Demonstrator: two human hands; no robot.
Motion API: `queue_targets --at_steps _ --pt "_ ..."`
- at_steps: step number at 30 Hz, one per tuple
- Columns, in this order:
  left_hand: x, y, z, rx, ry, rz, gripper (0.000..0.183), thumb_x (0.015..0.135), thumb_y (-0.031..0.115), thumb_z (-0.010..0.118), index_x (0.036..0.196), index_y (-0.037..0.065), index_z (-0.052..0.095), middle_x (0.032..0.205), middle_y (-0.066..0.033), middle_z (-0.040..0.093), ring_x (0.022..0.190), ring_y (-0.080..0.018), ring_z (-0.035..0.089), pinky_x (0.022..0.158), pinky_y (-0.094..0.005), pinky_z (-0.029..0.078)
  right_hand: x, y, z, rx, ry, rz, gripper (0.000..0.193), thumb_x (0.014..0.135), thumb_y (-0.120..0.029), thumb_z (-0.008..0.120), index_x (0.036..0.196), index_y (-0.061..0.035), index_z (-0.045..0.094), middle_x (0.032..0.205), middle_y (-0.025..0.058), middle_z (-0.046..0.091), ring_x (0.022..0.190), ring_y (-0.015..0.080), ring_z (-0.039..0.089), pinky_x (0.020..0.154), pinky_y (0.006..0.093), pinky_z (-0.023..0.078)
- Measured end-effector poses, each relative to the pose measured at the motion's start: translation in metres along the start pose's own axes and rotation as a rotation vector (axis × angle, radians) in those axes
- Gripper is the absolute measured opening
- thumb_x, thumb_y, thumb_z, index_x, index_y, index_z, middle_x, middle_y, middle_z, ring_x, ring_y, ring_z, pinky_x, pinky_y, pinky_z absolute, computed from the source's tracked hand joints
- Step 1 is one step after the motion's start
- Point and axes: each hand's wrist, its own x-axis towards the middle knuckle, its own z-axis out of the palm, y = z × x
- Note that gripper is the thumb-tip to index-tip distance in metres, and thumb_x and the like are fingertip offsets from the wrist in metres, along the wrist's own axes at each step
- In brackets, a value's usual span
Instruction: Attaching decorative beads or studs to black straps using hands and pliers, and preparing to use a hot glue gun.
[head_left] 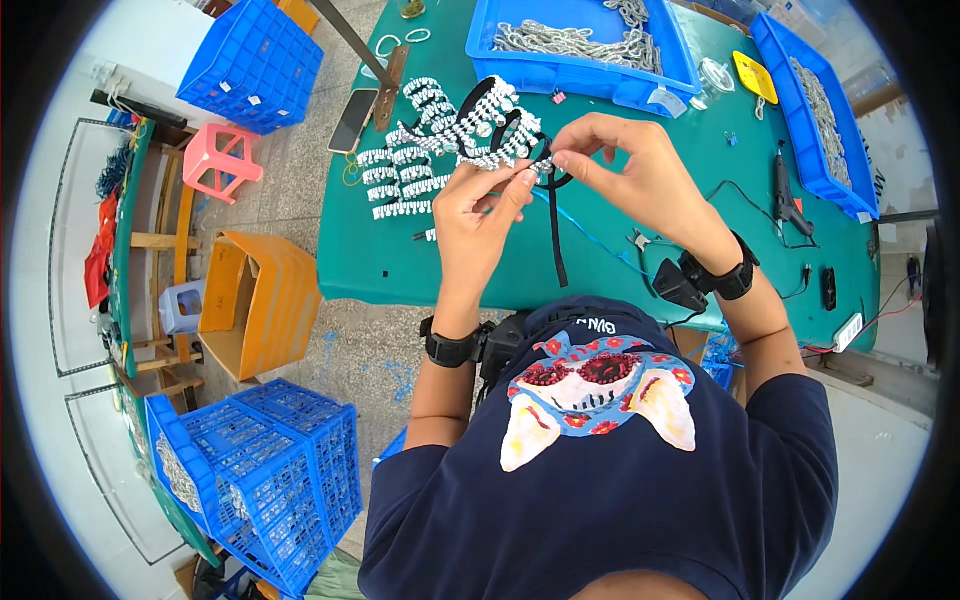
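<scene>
Black-and-white beaded trim (490,108) runs in loops over the green table (450,270) and up to my fingers. My left hand (478,212) pinches its near end between thumb and fingers. Close beside it, my right hand (635,165) is closed at the same end, thumb against fingertips; a narrow black ribbon (557,235) hangs down from there. The exact spot between the fingertips is too small to make out. More rows of the trim (400,180) lie folded left of my left hand. Each wrist wears a black strap.
Blue trays (640,97) with silvery chains stand at the far side and right. A phone (354,120) lies at the left edge; a glue gun (790,200), pliers (640,240) and a yellow dish (755,78) are rightward. Crates (300,470) and an orange bin (270,300) stand on the floor.
</scene>
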Motion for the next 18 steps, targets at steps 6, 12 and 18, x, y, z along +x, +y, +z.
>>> queue_targets --at_steps 6,12,18 --pt "-0.0018 0.0004 0.0022 0.016 0.008 0.032 0.020 0.083 0.006 0.070 0.100 -0.004 0.068 0.082 -0.0051 0.056 0.068 -0.0117 0.063 0.051 -0.0197 0.047 0.0025 -0.0013 -0.0013 0.026 -0.045 0.070 0.015 0.080 -0.015 0.069 0.088 -0.0023 0.069 0.075 0.0063 0.068 0.070 0.0131 0.066 0.059 0.0260 0.047" --pt "-0.0027 -0.0058 0.0022 0.064 0.028 0.103 0.018 0.082 0.005 0.071 0.098 -0.004 0.069 0.081 -0.0044 0.056 0.067 -0.0110 0.063 0.051 -0.0194 0.047 0.0041 -0.0025 -0.0001 0.041 -0.055 0.148 0.014 0.078 -0.013 0.069 0.085 -0.0002 0.069 0.074 0.0078 0.068 0.069 0.0141 0.065 0.064 0.0267 0.051" --pt "-0.0034 -0.0084 0.0017 0.087 0.034 0.109 0.018 0.081 0.001 0.070 0.097 -0.006 0.068 0.084 -0.0071 0.059 0.070 -0.0133 0.065 0.053 -0.0200 0.049 0.0042 -0.0039 0.0006 0.095 -0.046 0.207 0.013 0.078 -0.012 0.069 0.082 0.0005 0.069 0.074 0.0085 0.068 0.068 0.0146 0.065 0.067 0.0276 0.052"
